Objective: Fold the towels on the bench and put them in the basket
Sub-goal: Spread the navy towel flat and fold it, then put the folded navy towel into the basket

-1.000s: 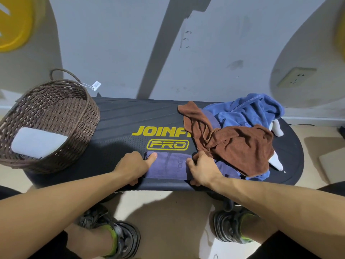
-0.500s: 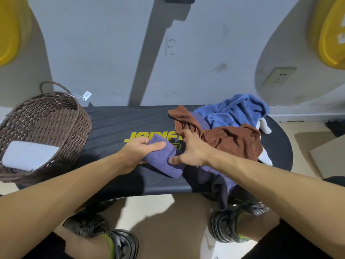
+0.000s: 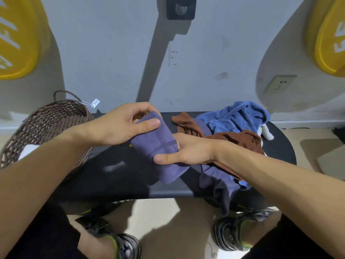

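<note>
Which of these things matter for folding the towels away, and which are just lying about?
Part of the job:
purple towel, held by left hand and right hand
brown towel
blue towel
basket
bench

Just lying about:
yellow discs
wall socket

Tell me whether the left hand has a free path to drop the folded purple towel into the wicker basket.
Probably yes: the left hand already grips the folded purple towel, and the brown wicker basket sits open-topped just left of it, nothing between.
</note>
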Tool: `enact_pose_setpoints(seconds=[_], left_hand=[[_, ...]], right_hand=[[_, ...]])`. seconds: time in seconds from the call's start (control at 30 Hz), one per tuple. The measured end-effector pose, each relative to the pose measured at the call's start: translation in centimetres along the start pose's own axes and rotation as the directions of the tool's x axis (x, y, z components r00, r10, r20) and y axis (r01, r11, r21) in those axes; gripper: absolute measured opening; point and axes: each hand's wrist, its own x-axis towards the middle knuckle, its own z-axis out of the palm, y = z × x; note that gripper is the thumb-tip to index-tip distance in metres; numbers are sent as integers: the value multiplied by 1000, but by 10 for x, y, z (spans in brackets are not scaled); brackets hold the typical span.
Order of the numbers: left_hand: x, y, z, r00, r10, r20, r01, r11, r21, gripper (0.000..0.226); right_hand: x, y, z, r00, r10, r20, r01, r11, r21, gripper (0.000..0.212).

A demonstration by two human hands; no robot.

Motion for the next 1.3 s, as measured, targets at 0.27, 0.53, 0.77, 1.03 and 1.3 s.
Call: enact_pose_setpoints(seconds=[0.27, 0.53, 0.77, 1.03, 1.3], left_hand=[[-26, -16, -58, 999, 22, -33, -18, 994, 108, 14], [-57, -81, -126, 974, -76, -214, 79, 997, 5, 15], [-93, -175, -174, 756, -301, -581, 303, 948, -98, 30], [-137, -247, -176, 720, -527, -452, 599, 801, 20, 87], [-152, -275, -153, 745, -639, -189, 666, 700, 259, 82]], right_hand=[[17, -39, 20, 943, -232, -240, 80, 855, -513, 37], [97, -88, 27, 974, -180, -138, 63, 798, -599, 42], [233, -138, 55, 990, -111, -92, 38, 816, -578, 20], [341, -157, 84, 996, 49, -74, -86, 752, -654, 19], [389, -135, 105, 898, 424, 119, -323, 818, -477, 19]])
